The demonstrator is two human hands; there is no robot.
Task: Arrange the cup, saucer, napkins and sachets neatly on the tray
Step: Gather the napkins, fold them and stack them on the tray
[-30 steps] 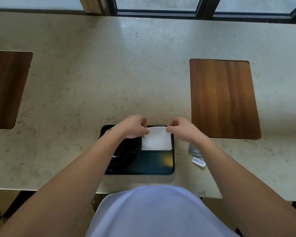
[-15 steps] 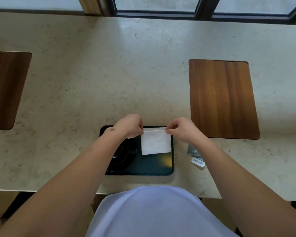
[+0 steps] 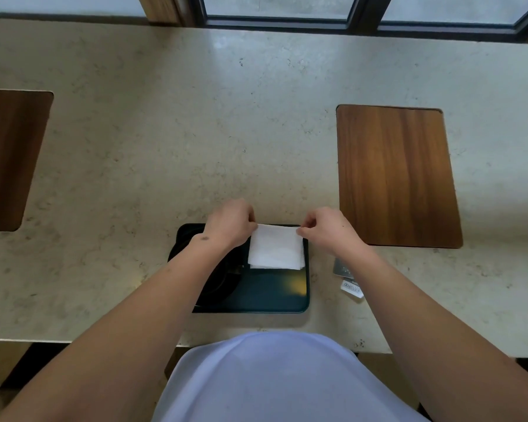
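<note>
A person stands at a pale speckled stone desk [image 3: 195, 132], both hands working over a dark rectangular tray with rounded corners [image 3: 287, 300] near the front edge. The left hand [image 3: 230, 223] and the right hand [image 3: 325, 228] are held apart, each pinched shut on one far corner of a white folded paper napkin stack [image 3: 276, 249], which lies on the tray's right half against its far rim. A dark round saucer [image 3: 217, 284], largely hidden under the left forearm, occupies the tray's left half; whether a cup sits on it cannot be told. Two small paper sachets [image 3: 348, 278] lie on the desk just beside the tray's right edge, not yet on it. A brown wooden rectangular placemat [image 3: 397, 175] lies further right. The napkins are judged light, soft and limp: the layers are likely to slide or fan apart, so a hold at two corners, keeping the edge taut, suits squaring them. The sachets look thin and flat, and are probably best nipped at an edge.
</note>
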